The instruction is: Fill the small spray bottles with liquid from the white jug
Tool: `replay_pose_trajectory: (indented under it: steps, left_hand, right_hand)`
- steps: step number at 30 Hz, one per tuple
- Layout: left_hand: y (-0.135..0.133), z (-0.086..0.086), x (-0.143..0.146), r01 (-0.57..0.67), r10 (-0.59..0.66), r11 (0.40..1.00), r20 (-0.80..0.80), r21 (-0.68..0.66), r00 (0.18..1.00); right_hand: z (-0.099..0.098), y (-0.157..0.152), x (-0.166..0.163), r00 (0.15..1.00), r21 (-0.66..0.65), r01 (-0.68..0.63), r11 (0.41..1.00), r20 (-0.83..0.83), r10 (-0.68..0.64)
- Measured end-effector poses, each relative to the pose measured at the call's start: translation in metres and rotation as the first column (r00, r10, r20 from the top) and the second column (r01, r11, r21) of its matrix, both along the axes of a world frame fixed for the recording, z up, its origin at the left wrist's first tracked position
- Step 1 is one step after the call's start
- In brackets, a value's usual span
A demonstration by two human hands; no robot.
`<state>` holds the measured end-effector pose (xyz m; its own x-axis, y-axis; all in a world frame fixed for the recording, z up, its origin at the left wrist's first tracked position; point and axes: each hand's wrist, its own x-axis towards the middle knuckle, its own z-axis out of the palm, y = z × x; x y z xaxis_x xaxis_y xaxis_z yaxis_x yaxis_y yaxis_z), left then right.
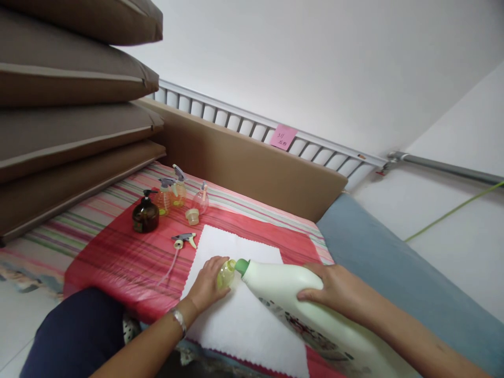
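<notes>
Head view: right hand [334,291] grips a big white bottle [299,299] tipped over a white cloth [244,320], its green neck [241,266] meeting a small yellow bottle [226,274] clasped by the left hand [207,286]. Beyond lie a loose sprayer head [184,240] and a brown pump bottle [145,214].

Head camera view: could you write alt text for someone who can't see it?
A right hand tips a large white bottle toward a small yellow bottle held by the left hand, over a white cloth; spray bottles stand behind.

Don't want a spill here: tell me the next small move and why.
Probably tip the white jug slightly further: its green spout already meets the small yellow bottle, which the left hand steadies while the right hand grips the jug over the white cloth.
</notes>
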<state>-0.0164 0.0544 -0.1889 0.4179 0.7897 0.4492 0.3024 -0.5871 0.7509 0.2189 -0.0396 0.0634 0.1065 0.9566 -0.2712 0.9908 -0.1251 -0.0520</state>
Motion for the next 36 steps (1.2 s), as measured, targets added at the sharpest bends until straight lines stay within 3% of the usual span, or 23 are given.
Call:
replay_pose_trajectory:
  steps: [36]
  left_hand:
    - [0.000,-0.002,0.000,0.007,-0.006,1.000,-0.012,0.009,1.000]
  right_hand:
    - [0.011,0.004,-0.008,0.999,-0.005,-0.011,1.000,0.034,0.011]
